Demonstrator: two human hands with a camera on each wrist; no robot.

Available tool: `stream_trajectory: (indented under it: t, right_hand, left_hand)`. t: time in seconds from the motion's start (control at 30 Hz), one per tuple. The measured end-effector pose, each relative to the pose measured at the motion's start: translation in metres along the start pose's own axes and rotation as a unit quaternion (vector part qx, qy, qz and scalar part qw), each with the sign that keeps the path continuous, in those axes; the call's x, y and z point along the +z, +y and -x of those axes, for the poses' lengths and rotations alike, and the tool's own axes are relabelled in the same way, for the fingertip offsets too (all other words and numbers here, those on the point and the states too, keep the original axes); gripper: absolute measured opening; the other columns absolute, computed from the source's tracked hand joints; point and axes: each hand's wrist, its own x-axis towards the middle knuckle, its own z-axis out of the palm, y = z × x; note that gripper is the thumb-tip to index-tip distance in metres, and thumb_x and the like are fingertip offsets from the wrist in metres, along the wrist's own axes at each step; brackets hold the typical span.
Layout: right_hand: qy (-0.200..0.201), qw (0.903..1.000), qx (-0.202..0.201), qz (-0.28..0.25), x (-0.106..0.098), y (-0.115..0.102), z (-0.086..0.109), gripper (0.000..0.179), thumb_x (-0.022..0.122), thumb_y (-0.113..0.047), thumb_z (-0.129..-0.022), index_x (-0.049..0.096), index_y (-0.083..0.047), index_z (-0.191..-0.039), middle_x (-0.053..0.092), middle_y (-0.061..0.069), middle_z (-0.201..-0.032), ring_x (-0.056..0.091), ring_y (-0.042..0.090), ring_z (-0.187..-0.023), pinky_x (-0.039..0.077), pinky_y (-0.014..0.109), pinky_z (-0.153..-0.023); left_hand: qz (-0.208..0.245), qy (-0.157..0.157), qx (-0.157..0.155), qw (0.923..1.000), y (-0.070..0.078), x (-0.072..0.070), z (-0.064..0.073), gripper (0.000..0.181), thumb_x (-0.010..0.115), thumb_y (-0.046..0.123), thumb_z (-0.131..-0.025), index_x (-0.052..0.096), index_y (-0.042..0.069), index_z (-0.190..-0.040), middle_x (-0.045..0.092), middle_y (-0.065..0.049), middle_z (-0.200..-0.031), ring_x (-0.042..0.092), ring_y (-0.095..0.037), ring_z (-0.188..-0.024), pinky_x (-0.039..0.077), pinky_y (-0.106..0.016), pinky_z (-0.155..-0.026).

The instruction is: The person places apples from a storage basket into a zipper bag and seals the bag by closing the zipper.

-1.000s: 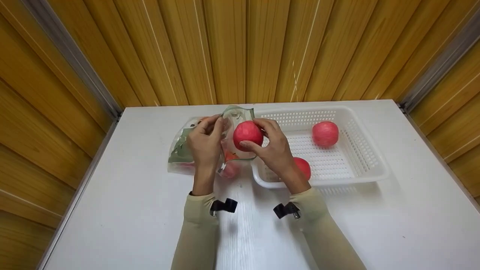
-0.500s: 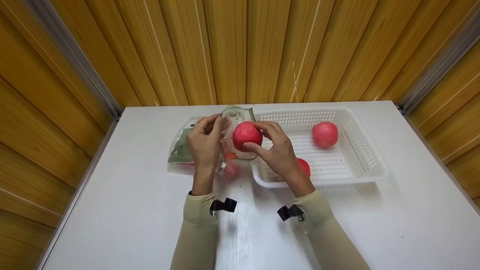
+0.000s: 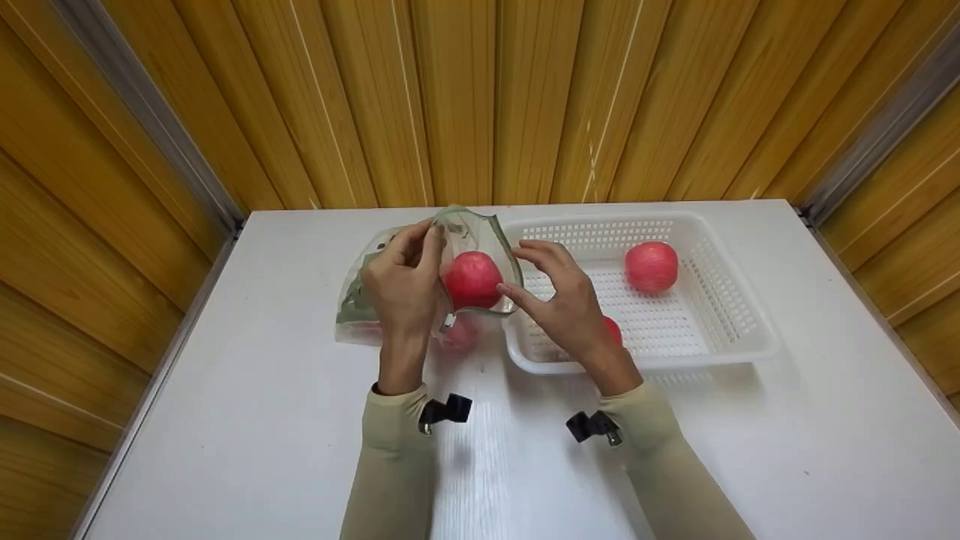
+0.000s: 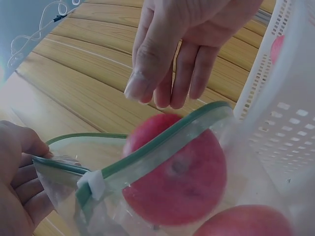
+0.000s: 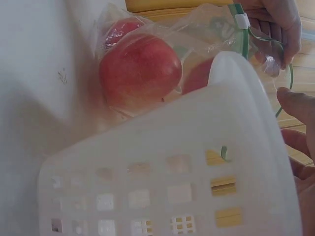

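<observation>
My left hand (image 3: 403,292) pinches the rim of a clear zip bag (image 3: 457,225) with a green seal and white slider (image 4: 92,184). A red apple (image 3: 473,280) sits just inside the bag's mouth, its top still above the green rim in the left wrist view. My right hand (image 3: 564,304) is beside that mouth, fingers spread and holding nothing; its thumb tip is close to the rim, and I cannot tell if they touch. More red apples (image 5: 140,71) lie lower in the bag, partly hidden by the left hand in the head view.
A white perforated basket (image 3: 757,337) stands right of the bag. In it are one red apple (image 3: 651,268) at the back and another red apple (image 3: 613,330) mostly hidden behind my right wrist. The white table (image 3: 247,420) ends at a wood-patterned wall (image 3: 525,97).
My right hand has let go of the apple and drawn back a little to the right. The apple has gone left and down into the bag's mouth. My left hand keeps its pinch.
</observation>
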Motion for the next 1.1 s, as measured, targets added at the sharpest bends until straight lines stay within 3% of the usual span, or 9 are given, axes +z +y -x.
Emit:
stream_trajectory:
  t: [0.23, 0.43, 0.53, 0.77, 1.1]
  right_hand:
    - [-0.029, 0.999, 0.0, 0.035, -0.024, 0.006, 0.0, 0.051, 0.088, -0.016, -0.09, 0.068, 0.003, -0.133, 0.064, 0.019, -0.137, 0.06, 0.03, -0.131, 0.048, 0.042, -0.113]
    - [-0.074, 0.9941, 0.038, 0.069, -0.048, 0.017, 0.004, 0.06, 0.089, -0.018, -0.089, 0.063, 0.001, -0.14, 0.063, 0.017, -0.14, 0.058, 0.032, -0.134, 0.047, 0.047, -0.114]
    - [-0.123, 0.9858, 0.078, 0.084, -0.058, 0.023, 0.008, 0.064, 0.089, -0.017, -0.089, 0.06, 0.002, -0.143, 0.06, 0.018, -0.142, 0.056, 0.034, -0.135, 0.046, 0.051, -0.114]
    - [-0.235, 0.95, 0.178, 0.101, -0.07, 0.033, 0.016, 0.076, 0.09, -0.025, -0.088, 0.053, -0.003, -0.151, 0.055, 0.017, -0.149, 0.053, 0.036, -0.138, 0.045, 0.056, -0.114]
    - [-0.288, 0.935, 0.194, 0.073, -0.087, 0.037, 0.023, 0.075, 0.091, -0.026, -0.087, 0.056, 0.0, -0.148, 0.058, 0.018, -0.145, 0.053, 0.037, -0.137, 0.044, 0.057, -0.115]
  left_hand:
    - [-0.002, 0.004, 0.021, 0.9998, 0.003, -0.001, -0.002, 0.011, 0.078, 0.002, -0.096, 0.081, -0.005, -0.103, 0.08, -0.007, -0.093, 0.077, -0.015, -0.08, 0.063, -0.027, -0.072]
    - [-0.013, 0.013, 0.028, 0.9994, 0.004, -0.001, -0.001, 0.01, 0.079, 0.003, -0.095, 0.082, -0.004, -0.102, 0.08, -0.006, -0.092, 0.077, -0.014, -0.078, 0.063, -0.025, -0.07]
    - [-0.011, 0.011, 0.031, 0.9994, 0.004, 0.0, -0.001, 0.01, 0.079, 0.002, -0.095, 0.082, -0.004, -0.103, 0.08, -0.007, -0.092, 0.077, -0.016, -0.078, 0.063, -0.025, -0.07]
    - [-0.007, 0.002, 0.022, 0.9997, 0.005, 0.001, 0.0, 0.01, 0.078, 0.002, -0.096, 0.081, -0.004, -0.103, 0.08, -0.007, -0.092, 0.077, -0.013, -0.079, 0.064, -0.027, -0.07]
    - [-0.001, -0.001, 0.013, 0.9999, 0.005, 0.001, 0.0, 0.012, 0.078, 0.003, -0.096, 0.081, -0.005, -0.105, 0.08, -0.007, -0.093, 0.077, -0.013, -0.079, 0.064, -0.027, -0.071]
